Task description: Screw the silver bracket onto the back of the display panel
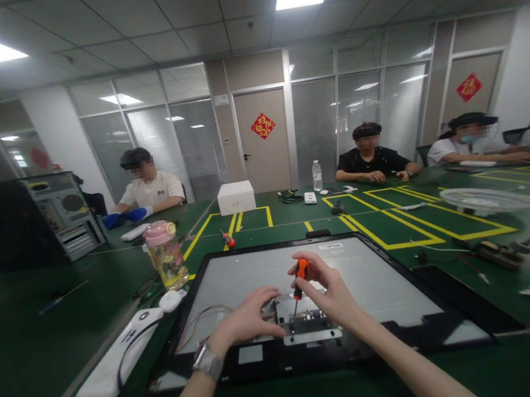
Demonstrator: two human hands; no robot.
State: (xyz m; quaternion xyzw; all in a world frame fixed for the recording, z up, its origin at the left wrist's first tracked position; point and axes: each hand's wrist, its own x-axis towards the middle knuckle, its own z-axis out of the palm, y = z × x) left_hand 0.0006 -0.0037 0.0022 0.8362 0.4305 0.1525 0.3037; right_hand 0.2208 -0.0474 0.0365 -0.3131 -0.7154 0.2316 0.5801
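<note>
A large flat display panel [382, 274] with a black frame lies face down or flat on the green table before me. Near its front edge sits a small metal bracket with a circuit board [310, 327]. My right hand [326, 286] grips an orange and black screwdriver [301, 269], its shaft slanting down to the board. My left hand [248, 318] wears a watch and rests at the bracket's left side, thumb and fingers apart around its edge. Thin wires [198, 320] run leftward from the bracket. Whether the screwdriver tip sits in a screw is too small to tell.
Left of the panel are a white power bank-like device [114, 360] with a cable and a pink-lidded bottle [166, 254]. A computer case [64, 217] stands far left. Beyond are a white box [236, 197] and a water bottle [316, 175]. Several people sit across the table.
</note>
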